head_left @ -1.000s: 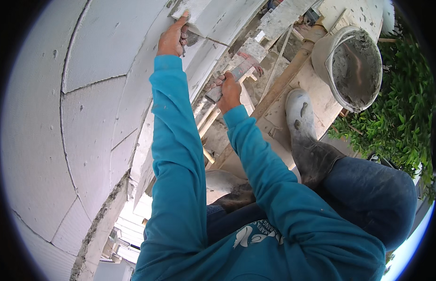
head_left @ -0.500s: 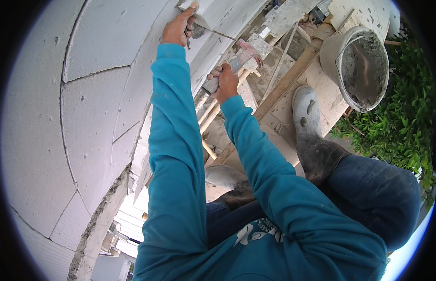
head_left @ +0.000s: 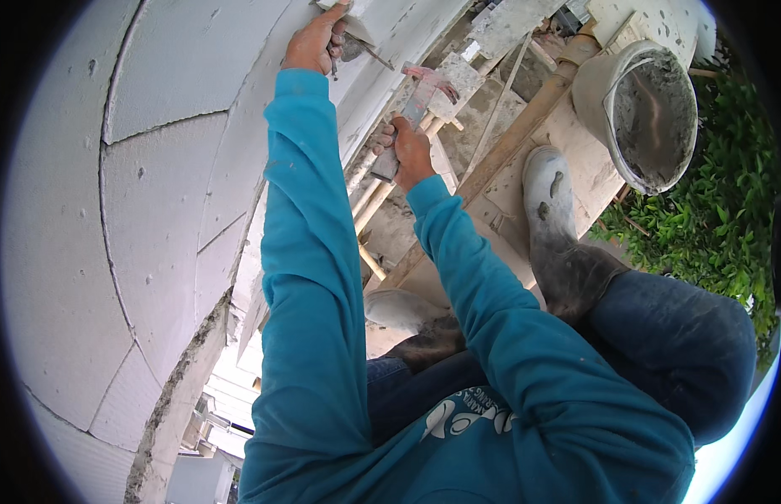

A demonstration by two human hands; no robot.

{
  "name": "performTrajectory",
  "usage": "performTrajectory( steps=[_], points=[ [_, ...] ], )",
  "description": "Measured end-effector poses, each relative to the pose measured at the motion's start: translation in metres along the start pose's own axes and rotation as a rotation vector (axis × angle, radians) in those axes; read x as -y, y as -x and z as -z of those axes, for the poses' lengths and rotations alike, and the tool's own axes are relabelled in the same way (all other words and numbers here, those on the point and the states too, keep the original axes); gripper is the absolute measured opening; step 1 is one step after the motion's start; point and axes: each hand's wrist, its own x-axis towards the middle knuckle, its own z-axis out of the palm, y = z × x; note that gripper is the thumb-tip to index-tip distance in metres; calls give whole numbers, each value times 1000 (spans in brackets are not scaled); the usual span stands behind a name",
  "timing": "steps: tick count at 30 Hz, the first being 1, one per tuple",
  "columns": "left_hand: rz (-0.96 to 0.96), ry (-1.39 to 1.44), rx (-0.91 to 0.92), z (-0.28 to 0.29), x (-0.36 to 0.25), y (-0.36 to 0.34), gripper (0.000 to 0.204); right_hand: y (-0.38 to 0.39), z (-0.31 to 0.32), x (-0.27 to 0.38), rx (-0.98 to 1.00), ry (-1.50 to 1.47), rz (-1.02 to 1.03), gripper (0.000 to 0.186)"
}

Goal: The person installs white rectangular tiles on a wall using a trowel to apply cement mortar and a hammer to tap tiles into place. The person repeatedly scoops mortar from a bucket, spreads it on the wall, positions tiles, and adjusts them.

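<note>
At the top of the view my left hand (head_left: 317,42) is against a pale block wall (head_left: 172,168). Its index finger stretches along a white block (head_left: 364,18), while the other fingers curl around something small and dark that I cannot make out. Beside those fingers shows a grey patch (head_left: 353,50). My right hand (head_left: 407,155) grips a worn claw hammer (head_left: 416,105) by its grey handle. The hammer's reddish head points up and away, apart from the white block, and the handle's butt sticks out below my fist.
A bucket of wet grey mortar (head_left: 655,118) stands at the right on planks (head_left: 567,134). My mortar-stained boot (head_left: 548,197) is near it. Bamboo poles (head_left: 374,206) and rubble lie beneath my hands. Green foliage (head_left: 701,244) borders the right side.
The hammer and my right hand have shifted slightly right and down, and the head has swung a little left. My left hand stays at the white block. The view has shifted slightly.
</note>
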Motion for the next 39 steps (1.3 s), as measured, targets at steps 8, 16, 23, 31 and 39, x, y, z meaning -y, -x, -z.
performTrajectory(
  steps=[8,16,23,31,39],
  points=[
    [-55,-62,-87,2,9,8,53,-11,27,-3,-22,-13,6,8],
    [-103,-109,-258,25,137,-2,43,-21,-9,-10,-84,-44,-74,9],
    [-169,-520,-591,-15,175,-29,33,16,42,10,-49,145,-58,10],
    [-156,-577,-802,-33,190,-37,42,29,51,15,-53,130,-137,13],
    [-99,-434,-233,-21,199,-45,39,19,66,6,-46,153,-122,12]
  ],
)
